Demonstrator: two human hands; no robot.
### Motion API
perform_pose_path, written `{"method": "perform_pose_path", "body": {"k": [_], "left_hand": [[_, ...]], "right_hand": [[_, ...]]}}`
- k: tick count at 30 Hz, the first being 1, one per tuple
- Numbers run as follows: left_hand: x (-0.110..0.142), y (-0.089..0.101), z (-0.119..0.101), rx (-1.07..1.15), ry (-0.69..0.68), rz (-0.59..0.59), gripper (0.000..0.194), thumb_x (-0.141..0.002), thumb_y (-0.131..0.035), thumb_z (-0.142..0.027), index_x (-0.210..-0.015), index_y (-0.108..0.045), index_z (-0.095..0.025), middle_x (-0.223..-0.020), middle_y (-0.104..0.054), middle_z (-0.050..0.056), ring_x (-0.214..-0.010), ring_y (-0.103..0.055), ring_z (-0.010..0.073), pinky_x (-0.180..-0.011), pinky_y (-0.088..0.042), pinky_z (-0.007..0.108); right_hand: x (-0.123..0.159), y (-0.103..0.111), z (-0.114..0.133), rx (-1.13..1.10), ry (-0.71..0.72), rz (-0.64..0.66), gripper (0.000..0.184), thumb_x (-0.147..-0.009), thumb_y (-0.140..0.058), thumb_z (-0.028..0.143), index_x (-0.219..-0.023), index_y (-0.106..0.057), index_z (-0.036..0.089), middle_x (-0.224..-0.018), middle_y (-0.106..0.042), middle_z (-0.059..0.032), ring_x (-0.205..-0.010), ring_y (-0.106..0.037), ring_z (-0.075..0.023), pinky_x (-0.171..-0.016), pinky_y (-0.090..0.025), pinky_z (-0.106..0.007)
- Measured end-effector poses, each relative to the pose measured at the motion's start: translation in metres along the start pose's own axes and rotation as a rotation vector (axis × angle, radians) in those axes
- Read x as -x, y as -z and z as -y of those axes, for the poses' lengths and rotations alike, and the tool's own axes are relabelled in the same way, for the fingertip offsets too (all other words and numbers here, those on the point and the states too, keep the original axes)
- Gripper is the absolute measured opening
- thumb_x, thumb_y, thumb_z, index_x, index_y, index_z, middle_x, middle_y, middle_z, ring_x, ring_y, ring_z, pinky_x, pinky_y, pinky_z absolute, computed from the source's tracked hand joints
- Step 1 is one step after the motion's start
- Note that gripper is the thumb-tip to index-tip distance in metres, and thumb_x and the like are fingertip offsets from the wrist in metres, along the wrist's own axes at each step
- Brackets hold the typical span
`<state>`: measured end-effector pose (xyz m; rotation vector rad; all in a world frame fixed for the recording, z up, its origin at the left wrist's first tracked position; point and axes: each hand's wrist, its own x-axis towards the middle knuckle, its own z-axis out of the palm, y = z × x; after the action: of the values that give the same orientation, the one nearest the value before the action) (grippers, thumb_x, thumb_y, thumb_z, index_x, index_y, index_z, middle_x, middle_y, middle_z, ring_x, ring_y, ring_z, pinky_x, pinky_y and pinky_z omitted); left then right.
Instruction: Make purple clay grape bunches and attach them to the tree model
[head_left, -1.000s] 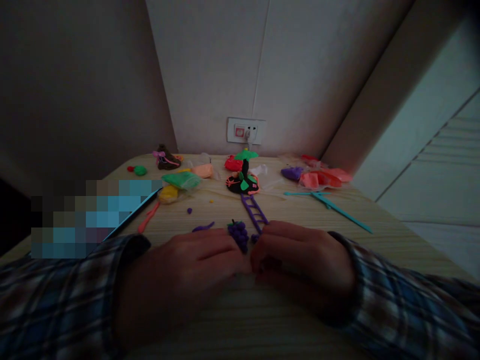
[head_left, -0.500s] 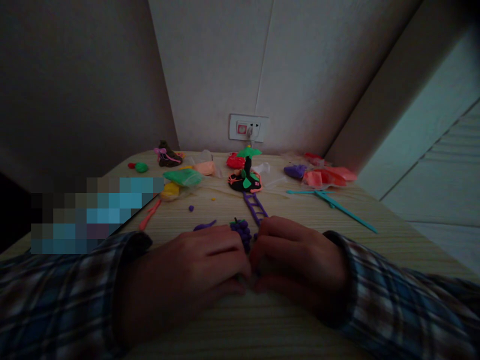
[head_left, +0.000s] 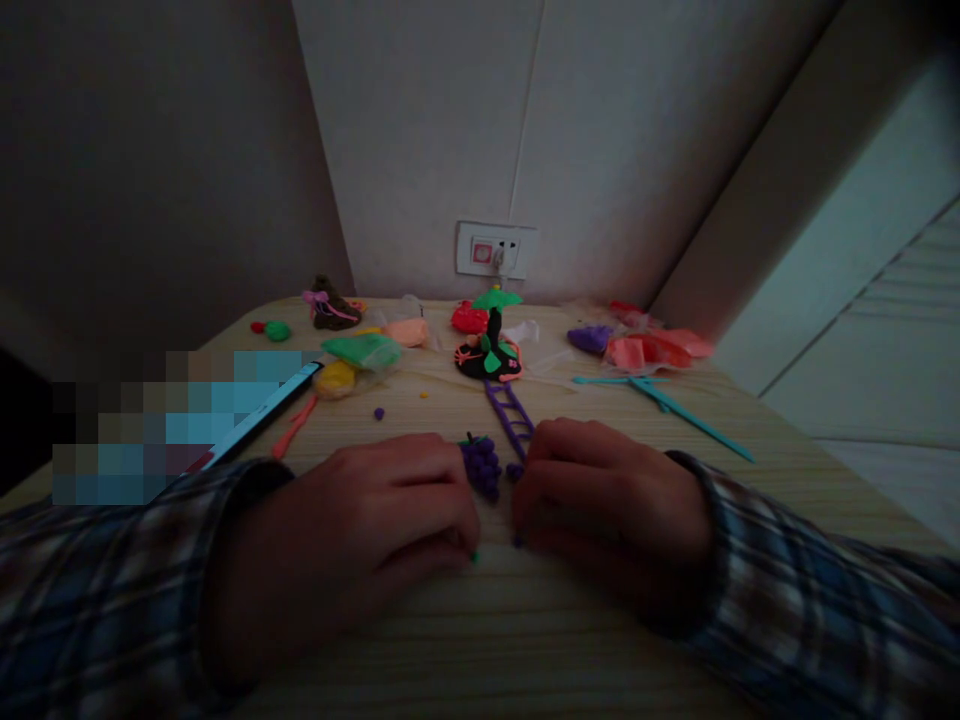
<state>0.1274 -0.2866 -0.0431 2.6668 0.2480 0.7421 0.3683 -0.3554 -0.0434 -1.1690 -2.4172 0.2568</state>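
Note:
My left hand (head_left: 405, 500) is closed, with a tiny green bit of modelling clay (head_left: 474, 556) showing at its fingertips. Opposite it, a small gap away, my right hand (head_left: 600, 500) is closed too, and a small dark purple bit of clay (head_left: 517, 541) peeks out at its fingertips. Just beyond the gap lies a purple clay grape bunch (head_left: 482, 466) with a green leaf and dark stem. A purple clay ladder (head_left: 511, 412) reaches from beside my right hand to a black clay base (head_left: 480, 362) bearing a green-topped tree.
A lit tablet or phone (head_left: 262, 410), partly blurred out, leans at the left. Bagged green clay (head_left: 364, 350), yellow clay (head_left: 335, 377) and purple clay (head_left: 590, 339) lie farther back. Turquoise tools (head_left: 690, 417) rest at the right, a coral tool (head_left: 295, 427) at the left. A brown clay boot (head_left: 332, 305) stands behind.
My hands have moved apart, left hand leftward and right hand rightward. The green bit and the whole grape bunch now show between them.

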Motion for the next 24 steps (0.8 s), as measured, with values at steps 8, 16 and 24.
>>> {"method": "perform_pose_path", "body": {"k": [8, 16, 24], "left_hand": [[0.003, -0.003, -0.001, 0.027, 0.021, 0.019, 0.026, -0.099, -0.051, -0.006, -0.085, -0.066, -0.022, -0.089, -0.066, -0.004, -0.082, -0.063, 0.012, -0.069, -0.044, 0.02], [-0.001, 0.014, -0.002, -0.168, 0.091, 0.032, 0.023, -0.101, -0.052, -0.012, -0.092, -0.069, -0.024, -0.094, -0.067, -0.006, -0.084, -0.064, 0.0112, -0.075, -0.043, 0.02], [0.001, 0.016, 0.002, -0.3, 0.232, 0.056, 0.024, -0.099, -0.05, -0.015, -0.092, -0.071, -0.023, -0.096, -0.071, -0.003, -0.089, -0.067, 0.0168, -0.076, -0.044, 0.027]], "right_hand": [[-0.003, -0.003, 0.002, -0.006, 0.011, 0.011, 0.016, -0.09, -0.057, 0.007, -0.085, -0.067, 0.019, -0.09, -0.064, -0.0037, -0.083, -0.059, -0.0166, -0.073, -0.045, -0.029], [-0.002, 0.004, 0.0, 0.066, 0.065, -0.067, 0.017, -0.092, -0.056, 0.007, -0.089, -0.068, 0.019, -0.085, -0.063, -0.0026, -0.076, -0.059, -0.0152, -0.068, -0.046, -0.026], [-0.002, 0.039, -0.04, 0.299, -0.012, -0.303, 0.017, -0.095, -0.054, 0.018, -0.087, -0.068, 0.022, -0.077, -0.063, -0.0011, -0.059, -0.053, -0.0144, -0.062, -0.044, -0.029]]}}
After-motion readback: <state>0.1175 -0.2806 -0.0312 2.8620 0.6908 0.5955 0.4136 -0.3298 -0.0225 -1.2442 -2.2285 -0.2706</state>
